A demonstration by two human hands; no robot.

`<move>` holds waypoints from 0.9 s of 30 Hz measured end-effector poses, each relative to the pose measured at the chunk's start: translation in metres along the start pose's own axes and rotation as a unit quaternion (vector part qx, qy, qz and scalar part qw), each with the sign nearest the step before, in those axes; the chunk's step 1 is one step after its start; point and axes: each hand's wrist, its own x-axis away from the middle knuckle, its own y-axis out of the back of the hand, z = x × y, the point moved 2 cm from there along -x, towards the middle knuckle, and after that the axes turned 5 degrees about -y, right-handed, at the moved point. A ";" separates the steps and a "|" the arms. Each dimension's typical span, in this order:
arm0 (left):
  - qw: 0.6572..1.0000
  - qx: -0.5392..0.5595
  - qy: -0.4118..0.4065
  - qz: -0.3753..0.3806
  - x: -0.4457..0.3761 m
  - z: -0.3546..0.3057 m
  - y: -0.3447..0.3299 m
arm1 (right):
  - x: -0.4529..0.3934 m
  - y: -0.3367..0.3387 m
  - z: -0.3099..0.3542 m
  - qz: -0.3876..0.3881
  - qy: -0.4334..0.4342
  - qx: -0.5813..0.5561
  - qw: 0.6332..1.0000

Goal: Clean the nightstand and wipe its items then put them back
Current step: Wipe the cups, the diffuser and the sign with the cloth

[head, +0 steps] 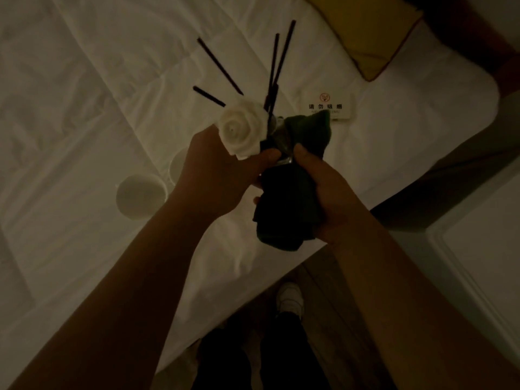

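Above the white bed I hold a reed diffuser bottle [281, 142] with several dark sticks [278, 60] and a white rose [242, 130] standing out of it. My left hand [222, 175] grips the bottle just under the rose. My right hand [323, 192] holds a dark green cloth [289, 198] wrapped around the bottle's right side and bottom, thumb pressed near the neck. Most of the bottle is hidden by the cloth and fingers.
Two white cups [140, 195] lie on the bed sheet [84, 108] left of my left arm. A white no-smoking card [329, 106] lies beyond the bottle, a yellow cushion [365, 35] farther back. The white nightstand [484, 249] is at the right; wooden floor and my shoe below.
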 end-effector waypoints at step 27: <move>0.988 -0.112 0.102 -0.023 -0.007 0.036 -0.036 | -0.001 -0.004 0.012 -0.236 0.390 0.711 0.536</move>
